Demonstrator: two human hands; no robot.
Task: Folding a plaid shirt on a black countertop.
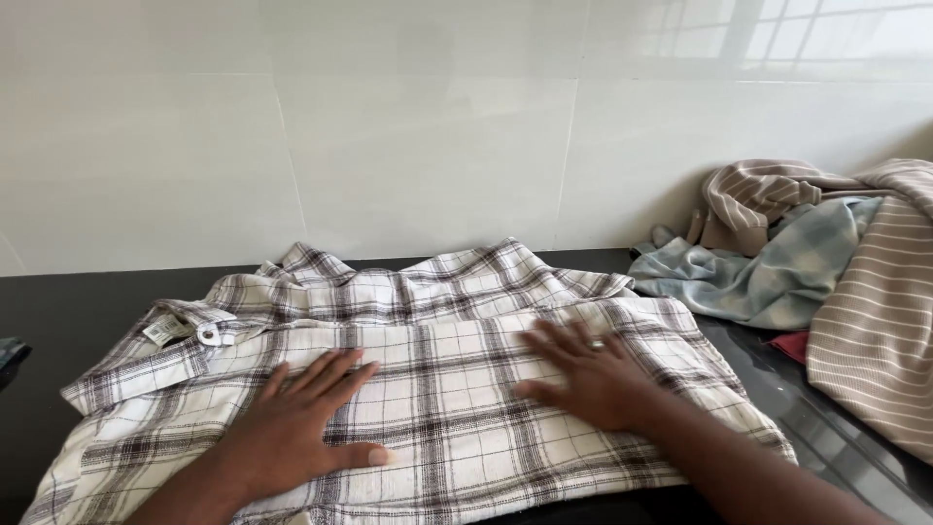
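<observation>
Under my hands I see a plaid shirt (437, 389), white with dark brown and grey checks crossing in broad and thin bands. A small white label (163, 329) sits at its collar. The table (58, 321) beneath is glossy black. To my right lies a heap: a beige garment with thin white stripes (870, 331), a pale blue-grey cloth (768, 272) with faded patches, and a scrap of dark red fabric (792, 345). The wall tiles (418, 126) behind are plain glossy white. A silver ring (597, 343) shows on my right hand (593, 374).
</observation>
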